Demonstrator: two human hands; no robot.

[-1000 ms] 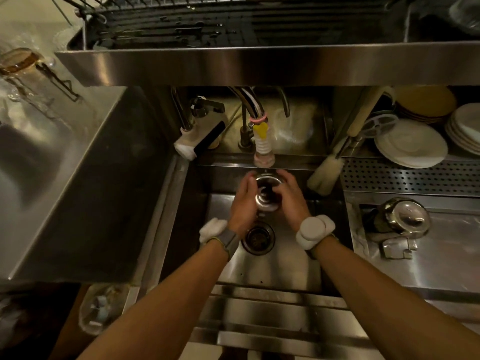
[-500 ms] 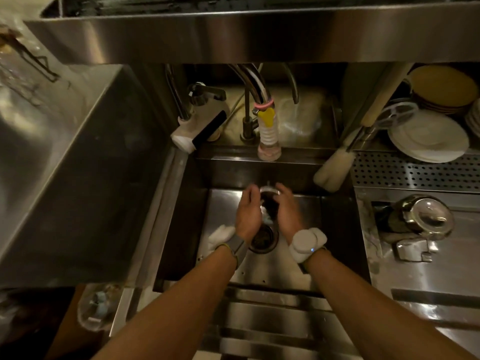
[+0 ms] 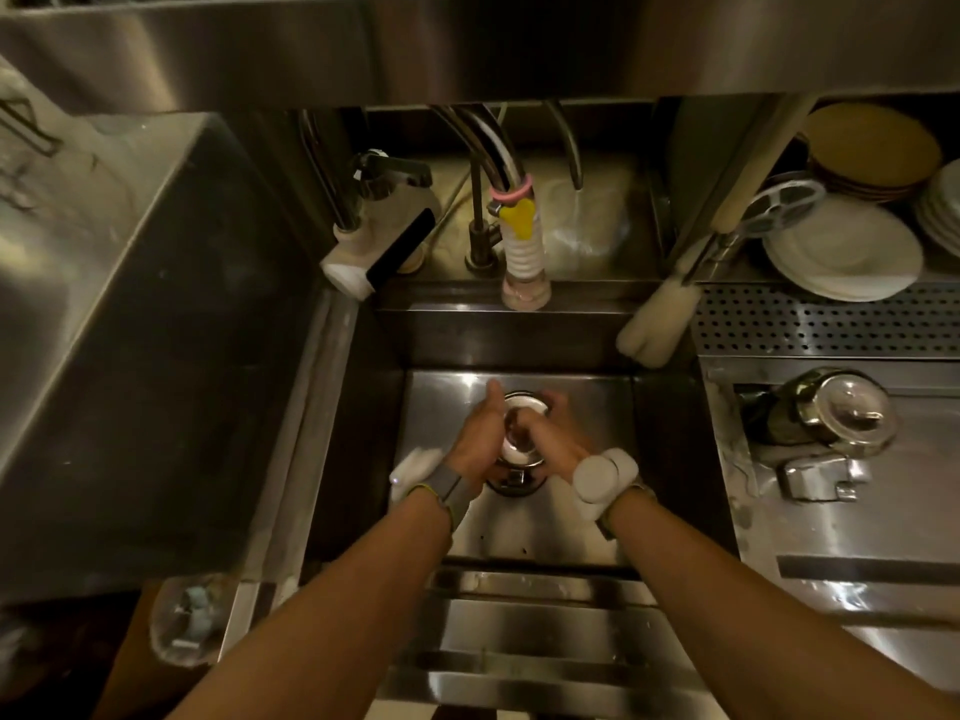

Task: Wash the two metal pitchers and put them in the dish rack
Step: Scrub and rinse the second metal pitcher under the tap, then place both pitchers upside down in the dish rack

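A small metal pitcher (image 3: 523,405) is held low in the sink (image 3: 566,532), just above the drain (image 3: 511,483). My left hand (image 3: 475,441) grips its left side with the thumb pointing up. My right hand (image 3: 553,439) curls over its right side, with fingers at the rim and partly inside. The pitcher's body is mostly hidden by both hands. A second shiny metal vessel (image 3: 831,413) lies on the counter to the right of the sink. Only the steel front of the upper shelf (image 3: 467,49) shows; the dish rack is out of view.
The faucet with a yellow clip and ribbed white nozzle (image 3: 524,252) hangs over the sink's back edge. A white brush (image 3: 654,324) leans at the sink's right rim. Stacked plates (image 3: 841,252) sit at the back right above a perforated tray (image 3: 831,319). A steel wall (image 3: 130,304) rises on the left.
Both hands lowered the pitcher from just under the nozzle down to the drain. My view tilted down, so the dish rack at the top left the frame.
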